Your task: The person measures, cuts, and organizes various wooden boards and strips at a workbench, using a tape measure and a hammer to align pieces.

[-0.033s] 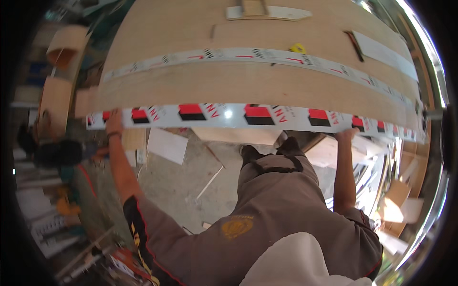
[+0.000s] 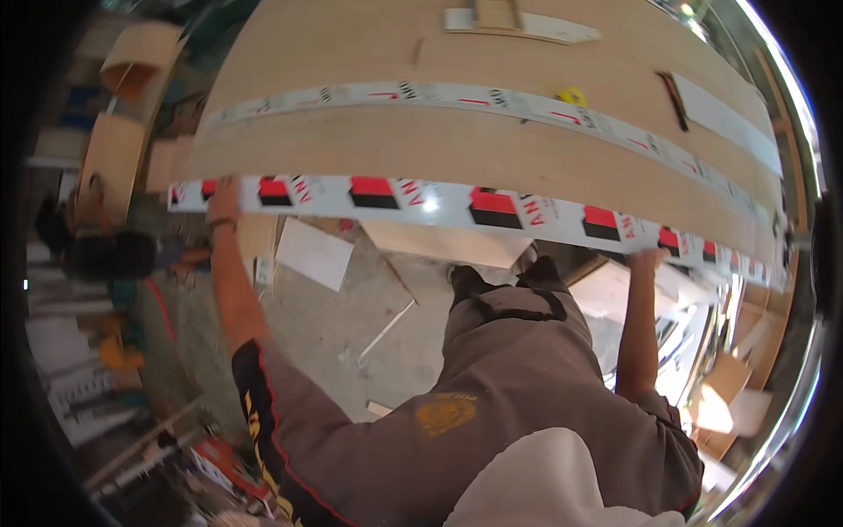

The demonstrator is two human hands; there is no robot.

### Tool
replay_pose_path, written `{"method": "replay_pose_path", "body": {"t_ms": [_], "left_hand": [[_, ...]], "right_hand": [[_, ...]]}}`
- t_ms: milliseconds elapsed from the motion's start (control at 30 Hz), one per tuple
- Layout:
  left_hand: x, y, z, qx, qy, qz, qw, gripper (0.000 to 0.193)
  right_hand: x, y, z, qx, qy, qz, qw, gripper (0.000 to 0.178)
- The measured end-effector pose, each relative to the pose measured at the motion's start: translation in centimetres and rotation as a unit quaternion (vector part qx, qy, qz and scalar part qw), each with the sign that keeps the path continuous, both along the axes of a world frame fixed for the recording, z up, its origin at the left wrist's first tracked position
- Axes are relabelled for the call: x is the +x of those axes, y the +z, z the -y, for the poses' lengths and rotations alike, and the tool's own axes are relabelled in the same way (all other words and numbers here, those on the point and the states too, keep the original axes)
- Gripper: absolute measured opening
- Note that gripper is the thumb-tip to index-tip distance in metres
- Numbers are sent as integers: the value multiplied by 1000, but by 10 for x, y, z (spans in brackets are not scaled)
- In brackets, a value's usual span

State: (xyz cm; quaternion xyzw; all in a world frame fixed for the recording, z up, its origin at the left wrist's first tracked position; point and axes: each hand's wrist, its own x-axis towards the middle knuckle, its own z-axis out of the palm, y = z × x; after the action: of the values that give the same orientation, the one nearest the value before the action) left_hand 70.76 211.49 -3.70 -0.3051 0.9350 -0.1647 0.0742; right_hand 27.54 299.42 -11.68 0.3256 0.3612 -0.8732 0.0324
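A long white strip with a red-and-black printed film [image 2: 329, 193] lies along the near edge of the large wooden tabletop [image 2: 369, 145], spanning most of its width. Near its left end, my left hand [image 2: 225, 204] grips the strip, fingers over its face. Toward the right end, my right hand [image 2: 648, 260] holds the strip's near edge, its fingers partly hidden beneath. Farther in on the tabletop is a second white strip [image 2: 439, 94] with red arrows, roughly parallel to the first.
A yellow tape measure [image 2: 572, 96] sits beyond the second strip. White panels [image 2: 729, 114] and a dark narrow tool [image 2: 674, 101] lie at the far right. Boards and a white sheet [image 2: 314, 253] are below the edge. Another person [image 2: 110, 255] is at the left.
The whole view has turned slightly, so the tabletop and strips slope down more to the right. Both hands keep their places on the printed strip.
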Motion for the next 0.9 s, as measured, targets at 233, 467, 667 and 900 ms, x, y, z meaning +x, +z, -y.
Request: {"method": "replay_pose_path", "body": {"t_ms": [233,467,667,900], "left_hand": [[18,-7,-30,-14,52,-18,998,33],[-11,-42,-23,2,35,-46,998,28],[9,-44,-22,25,79,-98,992,37],[13,-57,-110,101,103,-154,978,73]], "right_hand": [[-32,-52,-25,209,73,100,970,64],[-42,0,-105,399,161,193,882,41],[-19,33,-39,537,184,56,821,36],[-10,44,105,754,284,-300,511,28]]}}
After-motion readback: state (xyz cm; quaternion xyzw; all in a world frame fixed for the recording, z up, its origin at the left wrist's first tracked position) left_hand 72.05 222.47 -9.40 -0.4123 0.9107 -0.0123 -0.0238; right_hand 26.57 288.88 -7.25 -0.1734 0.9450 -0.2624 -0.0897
